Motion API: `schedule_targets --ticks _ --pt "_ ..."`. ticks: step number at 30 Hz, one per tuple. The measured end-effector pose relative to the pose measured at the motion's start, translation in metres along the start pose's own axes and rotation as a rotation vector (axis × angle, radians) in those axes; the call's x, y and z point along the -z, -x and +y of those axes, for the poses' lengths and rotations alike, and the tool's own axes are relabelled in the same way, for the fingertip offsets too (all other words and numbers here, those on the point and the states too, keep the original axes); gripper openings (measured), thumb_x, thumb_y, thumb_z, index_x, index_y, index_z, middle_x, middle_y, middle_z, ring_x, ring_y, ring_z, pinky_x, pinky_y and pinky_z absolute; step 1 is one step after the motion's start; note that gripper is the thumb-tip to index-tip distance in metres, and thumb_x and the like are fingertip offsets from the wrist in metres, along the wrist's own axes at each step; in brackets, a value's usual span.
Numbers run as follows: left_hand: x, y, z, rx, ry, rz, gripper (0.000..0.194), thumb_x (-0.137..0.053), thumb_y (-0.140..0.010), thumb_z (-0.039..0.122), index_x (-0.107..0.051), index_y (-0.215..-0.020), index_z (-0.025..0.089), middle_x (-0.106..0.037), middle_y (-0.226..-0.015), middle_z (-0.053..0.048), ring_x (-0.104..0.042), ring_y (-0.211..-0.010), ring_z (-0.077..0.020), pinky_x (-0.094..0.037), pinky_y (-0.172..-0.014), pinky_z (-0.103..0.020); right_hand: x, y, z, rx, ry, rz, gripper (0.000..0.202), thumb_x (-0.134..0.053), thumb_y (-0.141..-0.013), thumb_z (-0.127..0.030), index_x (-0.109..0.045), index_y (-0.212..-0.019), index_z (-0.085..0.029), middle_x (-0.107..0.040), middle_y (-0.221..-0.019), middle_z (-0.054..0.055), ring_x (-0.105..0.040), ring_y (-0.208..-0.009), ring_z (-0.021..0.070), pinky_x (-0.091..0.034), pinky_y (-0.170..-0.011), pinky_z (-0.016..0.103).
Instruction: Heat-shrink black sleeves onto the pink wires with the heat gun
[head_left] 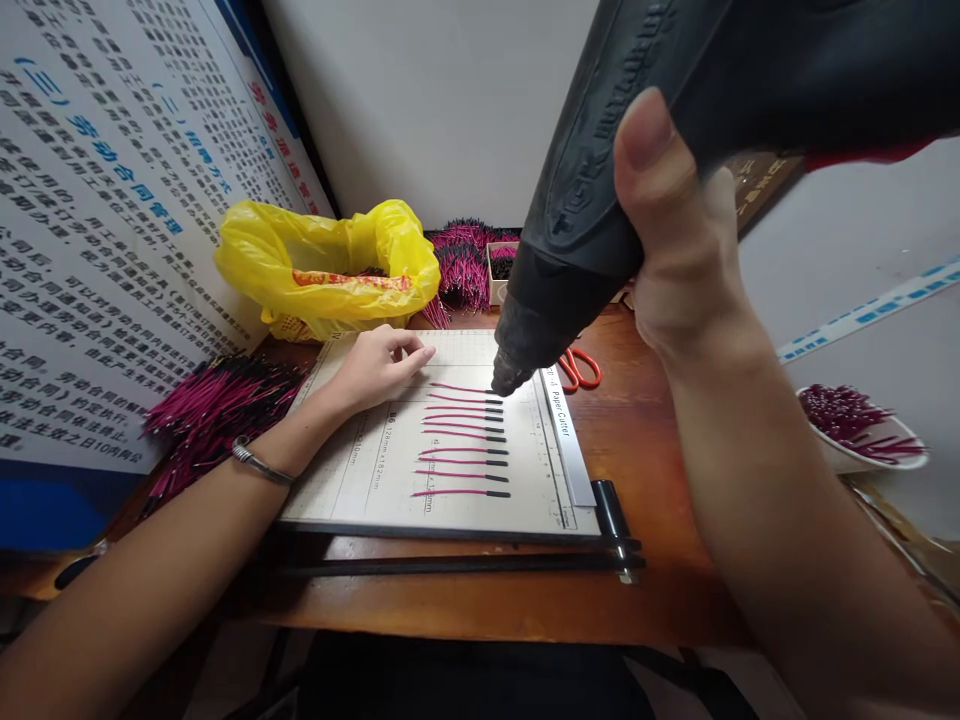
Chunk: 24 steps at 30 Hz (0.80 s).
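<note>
My right hand [671, 215] grips a black heat gun [581, 215], thumb along its body. The nozzle points down over the black-sleeved ends of several magenta wires [457, 433]. These wires lie in a spaced column on a paper cutter [390, 480], their black ends to the right. At the column's far end, the nozzle hides part of the top wires. My left hand [382, 365] rests on the cutter board just beyond the wires' left ends. Its fingers are loosely curled, and I see nothing in them.
A yellow plastic bag [330, 265] stands behind the board. Magenta wire bundles lie at the back [461, 265] and left [225, 405]. Red-handled scissors [581, 370] sit right of the board. Further right, a white container [904, 452] holds more wires. The cutter's black arm [450, 565] runs along the front.
</note>
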<state>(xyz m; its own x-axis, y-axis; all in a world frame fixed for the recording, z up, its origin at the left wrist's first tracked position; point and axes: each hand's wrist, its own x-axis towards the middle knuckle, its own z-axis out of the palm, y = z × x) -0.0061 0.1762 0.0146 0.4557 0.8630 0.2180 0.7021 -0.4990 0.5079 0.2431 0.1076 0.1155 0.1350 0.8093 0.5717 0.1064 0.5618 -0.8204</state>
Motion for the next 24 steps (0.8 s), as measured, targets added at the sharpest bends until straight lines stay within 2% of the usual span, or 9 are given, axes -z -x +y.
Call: schedule_targets --ticks 3,5,7,10,13,17,20,22,24 --pt "0.0 0.001 0.0 -0.02 0.007 -0.02 0.037 -0.06 -0.087 0.055 -0.074 -0.077 0.022 -0.076 -0.082 -0.005 -0.062 -0.08 -0.0224 -0.049 -0.082 -0.035 0.001 0.002 0.001 0.083 0.047 -0.002 0.056 -0.086 -0.066 -0.081 -0.078 -0.084 -0.029 -0.079 -0.103 -0.003 -0.071 -0.123 0.028 -0.06 -0.11 0.041" --pt "0.0 0.001 0.0 -0.038 0.009 -0.039 0.036 -0.064 -0.086 0.056 -0.076 -0.082 0.022 -0.075 -0.083 -0.005 -0.062 -0.081 -0.0224 -0.049 -0.082 -0.035 0.001 0.003 0.003 0.097 0.042 0.003 0.051 -0.083 -0.072 -0.079 -0.08 -0.089 -0.03 -0.079 -0.105 -0.005 -0.072 -0.121 0.0257 -0.061 -0.108 0.04" --pt "0.0 0.0 0.0 -0.059 0.011 -0.059 0.036 -0.068 -0.084 0.057 -0.078 -0.087 0.023 -0.076 -0.087 -0.005 -0.061 -0.084 -0.0229 -0.049 -0.084 -0.035 0.0 0.003 0.004 0.111 0.029 0.015 0.048 -0.085 -0.072 -0.076 -0.081 -0.092 -0.032 -0.08 -0.107 -0.008 -0.073 -0.12 0.0237 -0.062 -0.108 0.037" --pt "0.001 0.001 -0.001 -0.084 0.008 -0.08 0.04 -0.07 -0.083 0.06 -0.08 -0.096 0.023 -0.077 -0.097 -0.006 -0.062 -0.092 -0.0252 -0.048 -0.09 -0.039 0.0 0.004 0.004 0.1 0.028 0.005 0.05 -0.087 -0.069 -0.076 -0.078 -0.086 -0.031 -0.08 -0.098 -0.006 -0.075 -0.111 0.0233 -0.063 -0.103 0.036" --pt "0.002 0.001 -0.003 -0.1 0.0 -0.099 0.044 -0.07 -0.085 0.062 -0.08 -0.103 0.023 -0.078 -0.107 -0.008 -0.064 -0.103 -0.0287 -0.048 -0.097 -0.043 -0.001 0.004 0.003 0.075 0.02 -0.011 0.05 -0.083 -0.074 -0.077 -0.078 -0.088 -0.028 -0.079 -0.096 -0.003 -0.075 -0.108 0.0238 -0.065 -0.098 0.037" --pt "0.004 0.0 -0.005 -0.135 -0.004 -0.124 0.051 -0.07 -0.088 0.064 -0.078 -0.118 0.024 -0.076 -0.129 -0.01 -0.063 -0.123 -0.0323 -0.044 -0.113 -0.047 -0.001 0.003 0.001 0.098 0.032 0.029 0.035 -0.09 -0.074 -0.061 -0.078 -0.091 -0.033 -0.08 -0.108 -0.007 -0.072 -0.122 0.0221 -0.059 -0.112 0.034" --pt "0.004 0.0 -0.008 -0.159 -0.005 -0.137 0.056 -0.071 -0.088 0.065 -0.076 -0.125 0.024 -0.073 -0.141 -0.011 -0.06 -0.135 -0.0339 -0.039 -0.121 -0.05 -0.002 0.004 0.002 0.085 0.04 -0.014 0.036 -0.091 -0.072 -0.063 -0.077 -0.089 -0.034 -0.08 -0.108 -0.007 -0.071 -0.126 0.0265 -0.061 -0.112 0.04" --pt "0.004 -0.001 -0.009 -0.167 -0.008 -0.141 0.059 -0.072 -0.087 0.066 -0.075 -0.128 0.023 -0.071 -0.144 -0.012 -0.059 -0.138 -0.0346 -0.038 -0.123 -0.051 -0.002 0.004 0.003 0.122 0.071 -0.001 0.033 -0.087 -0.079 -0.062 -0.078 -0.09 -0.032 -0.08 -0.105 -0.007 -0.072 -0.125 0.0259 -0.059 -0.114 0.042" --pt "0.004 -0.001 -0.011 -0.174 -0.01 -0.144 0.062 -0.072 -0.087 0.067 -0.074 -0.13 0.022 -0.071 -0.145 -0.013 -0.059 -0.14 -0.035 -0.037 -0.125 -0.051 -0.003 0.004 0.005 0.177 0.095 0.044 0.025 -0.084 -0.084 -0.053 -0.079 -0.095 -0.031 -0.08 -0.109 -0.009 -0.07 -0.129 0.0207 -0.051 -0.122 0.036"
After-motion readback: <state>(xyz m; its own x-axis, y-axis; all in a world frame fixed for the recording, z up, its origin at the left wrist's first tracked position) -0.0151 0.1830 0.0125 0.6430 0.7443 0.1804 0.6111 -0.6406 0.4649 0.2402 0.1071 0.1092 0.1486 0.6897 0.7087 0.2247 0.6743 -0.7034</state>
